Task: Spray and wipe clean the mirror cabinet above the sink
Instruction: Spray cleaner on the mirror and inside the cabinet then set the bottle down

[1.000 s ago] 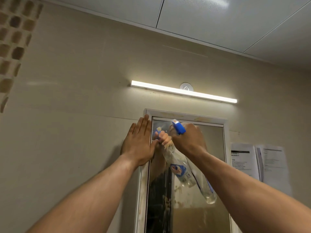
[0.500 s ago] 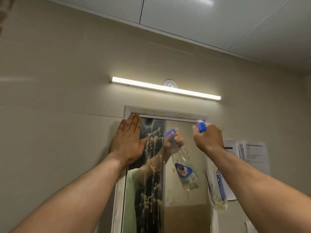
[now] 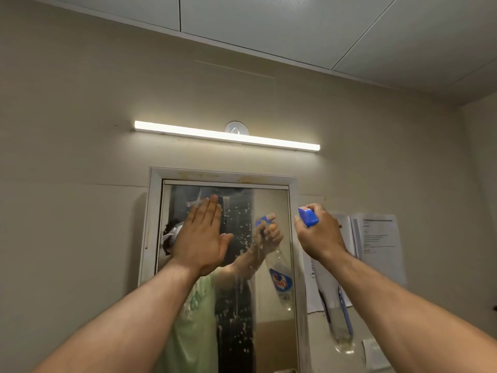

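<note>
Glossy glass mirror (image 3: 271, 208), flecked with foam (image 3: 240, 228); smooth white frame (image 3: 154, 211), stained; clear plastic spray bottle (image 3: 340, 327), blue plastic nozzle (image 3: 308, 217); matt paper sheets (image 3: 379, 246).

We take this for a bathroom or washroom, small and plainly fitted. In the lower middle of the frame a mirror (image 3: 271, 208) sits against the wall in a white frame (image 3: 154, 203), its glass spotted with pale drips and splashes (image 3: 239, 219). Just above it runs a lit strip light (image 3: 188, 131) with a round white fitting (image 3: 236, 127) behind its middle. The wall (image 3: 80, 103) is smooth beige panelling, and the ceiling (image 3: 269, 28) across the top is made of large pale panels with thin seams. At the right, printed sheets (image 3: 379, 243) are stuck up beside the mirror. They hint at a shared washroom, though we cannot be sure.
</note>
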Motion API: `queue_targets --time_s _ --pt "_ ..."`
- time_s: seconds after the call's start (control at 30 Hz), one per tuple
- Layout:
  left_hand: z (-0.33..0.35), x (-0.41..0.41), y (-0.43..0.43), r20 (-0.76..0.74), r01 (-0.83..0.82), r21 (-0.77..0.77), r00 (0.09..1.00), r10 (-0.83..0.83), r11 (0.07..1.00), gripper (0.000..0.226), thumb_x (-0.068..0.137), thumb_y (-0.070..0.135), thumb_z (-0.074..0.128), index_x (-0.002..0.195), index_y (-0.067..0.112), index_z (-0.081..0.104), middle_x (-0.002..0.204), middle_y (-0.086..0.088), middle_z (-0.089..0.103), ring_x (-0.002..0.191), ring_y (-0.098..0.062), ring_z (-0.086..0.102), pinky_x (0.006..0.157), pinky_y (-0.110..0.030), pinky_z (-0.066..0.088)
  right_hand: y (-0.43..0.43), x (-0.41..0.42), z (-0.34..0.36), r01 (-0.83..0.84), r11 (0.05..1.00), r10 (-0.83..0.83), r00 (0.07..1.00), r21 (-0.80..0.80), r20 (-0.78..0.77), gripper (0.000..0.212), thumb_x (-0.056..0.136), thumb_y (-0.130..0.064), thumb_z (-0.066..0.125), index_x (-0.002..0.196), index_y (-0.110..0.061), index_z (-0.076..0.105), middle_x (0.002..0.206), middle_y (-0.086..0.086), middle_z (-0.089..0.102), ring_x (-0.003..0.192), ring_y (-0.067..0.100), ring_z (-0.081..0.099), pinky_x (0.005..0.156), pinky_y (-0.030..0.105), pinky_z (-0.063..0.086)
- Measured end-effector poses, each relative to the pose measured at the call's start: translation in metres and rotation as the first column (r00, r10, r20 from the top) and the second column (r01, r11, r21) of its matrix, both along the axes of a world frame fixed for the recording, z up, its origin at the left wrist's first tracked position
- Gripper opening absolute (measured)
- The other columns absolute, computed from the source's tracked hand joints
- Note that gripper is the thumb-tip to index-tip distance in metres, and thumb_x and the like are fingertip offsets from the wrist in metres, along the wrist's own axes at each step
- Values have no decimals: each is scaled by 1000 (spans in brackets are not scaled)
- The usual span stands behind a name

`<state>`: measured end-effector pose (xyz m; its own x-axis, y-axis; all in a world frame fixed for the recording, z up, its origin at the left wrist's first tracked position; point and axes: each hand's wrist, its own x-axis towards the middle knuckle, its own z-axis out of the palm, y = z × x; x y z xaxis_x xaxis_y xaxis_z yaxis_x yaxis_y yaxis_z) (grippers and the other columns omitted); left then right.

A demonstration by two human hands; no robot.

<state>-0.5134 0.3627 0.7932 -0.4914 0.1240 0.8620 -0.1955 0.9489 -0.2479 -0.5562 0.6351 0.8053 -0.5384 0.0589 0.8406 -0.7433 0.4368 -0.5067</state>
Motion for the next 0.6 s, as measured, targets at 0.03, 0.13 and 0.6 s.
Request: queue_targets --time_s 0.03,0.13,0.6 --pt "-2 0 1 -5 -5 -10 1000 5 1000 80 102 60 13 163 12 -4 171 -8 -15 158 -22 -15 128 -41 -8 1 0 -1 -10 1000 10 1000 -7 -14 19 101 -26 64 113 -23 49 82 -2 60 60 9 55 49 11 40" --pt "-16 2 8 14 -4 -41 1000 4 999 78 103 58 13 164 13 -3 171 -7 -16 158 -21 -17 130 -42 -4 6 -4 -5 -64 995 62 998 -78 -29 21 101 -24 64 116 -22 50 85 1 61 61 9 55 47 10 41" --pt "-120 6 26 170 -42 -3 985 42 999 75 103 58 10 163 16 -3 171 -4 -18 157 -20 -21 130 -45 1 15 -19 -87 -164 978 182 973 -129 141 18 99 -21 66 111 -25 54 86 -3 59 69 12 61 57 18 47"
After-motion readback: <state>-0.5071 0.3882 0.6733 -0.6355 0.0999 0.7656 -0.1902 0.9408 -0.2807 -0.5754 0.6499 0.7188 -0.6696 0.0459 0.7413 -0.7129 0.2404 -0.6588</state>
